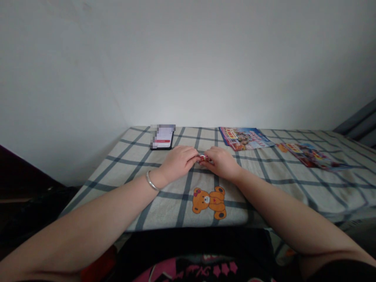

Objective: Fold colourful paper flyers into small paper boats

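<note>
My left hand [178,161] and my right hand [221,162] meet at the middle of a checked cloth [164,203]. Between their fingertips sits a small red and white object [203,158], too small to name. Both hands have their fingers curled and pinched onto it from either side. A silver bangle [151,181] circles my left wrist. An orange teddy bear print [210,201] lies on the cloth just in front of my hands.
A phone [162,138] with a lit screen lies behind my left hand, near the white wall. Two colourful printed sheets lie to the right: one [244,138] at the back, another [313,156] farther right. The cloth's front edge drops off near my lap.
</note>
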### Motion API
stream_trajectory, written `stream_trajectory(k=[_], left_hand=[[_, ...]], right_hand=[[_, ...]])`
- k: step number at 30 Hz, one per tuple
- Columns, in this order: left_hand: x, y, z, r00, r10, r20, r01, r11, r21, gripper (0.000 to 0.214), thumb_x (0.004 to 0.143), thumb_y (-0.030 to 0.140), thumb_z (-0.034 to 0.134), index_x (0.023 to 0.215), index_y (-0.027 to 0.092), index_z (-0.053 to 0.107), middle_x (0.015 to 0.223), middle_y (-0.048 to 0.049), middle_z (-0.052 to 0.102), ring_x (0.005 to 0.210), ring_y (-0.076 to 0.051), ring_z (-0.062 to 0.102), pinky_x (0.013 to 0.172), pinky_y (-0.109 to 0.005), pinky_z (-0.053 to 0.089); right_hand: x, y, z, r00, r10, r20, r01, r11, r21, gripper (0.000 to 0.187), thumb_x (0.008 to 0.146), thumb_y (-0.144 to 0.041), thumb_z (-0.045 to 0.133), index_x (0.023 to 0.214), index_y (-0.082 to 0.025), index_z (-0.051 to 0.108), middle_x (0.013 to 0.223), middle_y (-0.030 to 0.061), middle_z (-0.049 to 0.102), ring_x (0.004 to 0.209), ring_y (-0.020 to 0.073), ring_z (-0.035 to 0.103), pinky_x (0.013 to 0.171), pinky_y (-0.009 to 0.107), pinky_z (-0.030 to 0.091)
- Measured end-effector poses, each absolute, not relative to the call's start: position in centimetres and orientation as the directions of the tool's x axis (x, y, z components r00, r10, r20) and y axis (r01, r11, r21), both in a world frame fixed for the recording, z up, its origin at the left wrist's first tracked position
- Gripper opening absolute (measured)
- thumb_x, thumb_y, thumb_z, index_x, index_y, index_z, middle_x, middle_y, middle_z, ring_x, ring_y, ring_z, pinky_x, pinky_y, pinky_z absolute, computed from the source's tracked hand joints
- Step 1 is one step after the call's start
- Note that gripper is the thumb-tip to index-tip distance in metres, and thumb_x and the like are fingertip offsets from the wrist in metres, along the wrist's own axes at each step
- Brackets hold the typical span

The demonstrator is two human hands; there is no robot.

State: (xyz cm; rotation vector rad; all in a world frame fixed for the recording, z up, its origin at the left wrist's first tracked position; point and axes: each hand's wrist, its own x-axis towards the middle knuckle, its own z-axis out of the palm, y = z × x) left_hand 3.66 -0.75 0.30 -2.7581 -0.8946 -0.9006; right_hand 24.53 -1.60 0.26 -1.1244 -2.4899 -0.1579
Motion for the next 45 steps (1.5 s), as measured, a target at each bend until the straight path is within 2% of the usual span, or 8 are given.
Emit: stream_trajectory(k=[3,9,19,25,29,33,38,45], left_hand=[[3.79,-0.89,0.41,0.649,0.521,0.554,0.59,-0.805,0.066,0.026,0.1,0.026,0.044,0.08,0.017,0.059,0.078,-0.003,0.061,0.076,-0.019,0.056,0.071,-0.033,0.043],[3.44,-0.69,0.53,0.638,0.534,0.555,0.621,-0.783,0.039,0.024,0.098,0.026,0.049,0.08,0.018,0.062,0.08,-0.0032,0.063,0.078,-0.019,0.057,0.073,-0.033,0.043],[3.48,-0.18,-0.26,0.553,0.472,0.686,0.502,-0.846,0.178,0.009,0.093,0.025,0.061,0.087,0.019,0.063,0.085,-0.0016,0.065,0.084,-0.019,0.061,0.077,-0.033,0.046],[3.5,-0.33,-0.01,0.559,0.44,0.703,0.501,-0.855,0.137,0.016,0.092,0.024,0.061,0.078,0.018,0.062,0.078,-0.0015,0.063,0.077,-0.018,0.058,0.071,-0.032,0.044],[3.52,-0.35,0.06,0.557,0.423,0.715,0.491,-0.862,0.128,0.01,0.092,0.023,0.062,0.083,0.018,0.063,0.082,-0.0021,0.065,0.08,-0.019,0.06,0.074,-0.033,0.045],[3.6,-0.29,-0.08,0.521,0.418,0.745,0.418,-0.885,0.204,0.006,0.09,0.02,0.063,0.083,0.019,0.062,0.084,-0.002,0.065,0.083,-0.018,0.06,0.076,-0.033,0.048],[3.57,-0.16,-0.2,0.463,0.492,0.738,0.354,-0.865,0.355,0.007,0.087,0.017,0.064,0.081,0.019,0.062,0.083,-0.0016,0.061,0.085,-0.017,0.059,0.077,-0.032,0.049],[3.67,-0.13,-0.04,0.476,0.545,0.69,0.305,-0.838,0.452,0.006,0.086,0.014,0.062,0.082,0.019,0.061,0.09,-0.0023,0.062,0.091,-0.017,0.059,0.083,-0.033,0.05]], right_hand=[[24.45,-1.66,0.3,-0.58,0.696,0.423,0.739,0.668,-0.088,0.019,0.09,-0.035,0.064,0.08,-0.019,0.063,0.08,0.0055,0.067,0.081,0.02,0.058,0.07,0.029,0.037],[24.62,-1.94,0.6,-0.474,0.673,0.568,0.643,0.705,-0.299,0.01,0.091,-0.028,0.062,0.091,-0.019,0.067,0.088,0.0042,0.07,0.085,0.0172,0.061,0.079,0.028,0.043],[24.63,-1.32,-0.11,-0.431,0.652,0.624,0.631,0.712,-0.309,0.008,0.087,-0.024,0.065,0.08,-0.022,0.065,0.078,0.0018,0.068,0.077,0.0174,0.061,0.072,0.029,0.044],[24.67,-1.26,-0.17,-0.483,0.593,0.645,0.555,0.777,-0.298,0.001,0.088,-0.023,0.065,0.088,-0.022,0.065,0.084,0.003,0.069,0.082,0.0179,0.062,0.077,0.031,0.046],[24.81,-1.2,-0.07,-0.477,0.574,0.665,0.544,0.788,-0.289,0.004,0.089,-0.025,0.066,0.086,-0.022,0.067,0.084,0.0042,0.069,0.083,0.0187,0.062,0.078,0.032,0.047],[24.73,-1.51,0.3,-0.468,0.573,0.672,0.543,0.787,-0.293,0.007,0.088,-0.023,0.064,0.082,-0.022,0.066,0.083,0.0045,0.068,0.082,0.0186,0.062,0.076,0.031,0.048],[24.87,-1.37,0.33,-0.444,0.596,0.669,0.526,0.778,-0.343,0.008,0.088,-0.022,0.064,0.08,-0.022,0.066,0.081,0.0035,0.068,0.08,0.0176,0.062,0.075,0.03,0.048],[24.86,-1.04,0.06,-0.431,0.589,0.684,0.503,0.786,-0.359,0.009,0.088,-0.023,0.065,0.079,-0.021,0.066,0.077,0.0028,0.068,0.072,0.0158,0.06,0.07,0.029,0.047]])
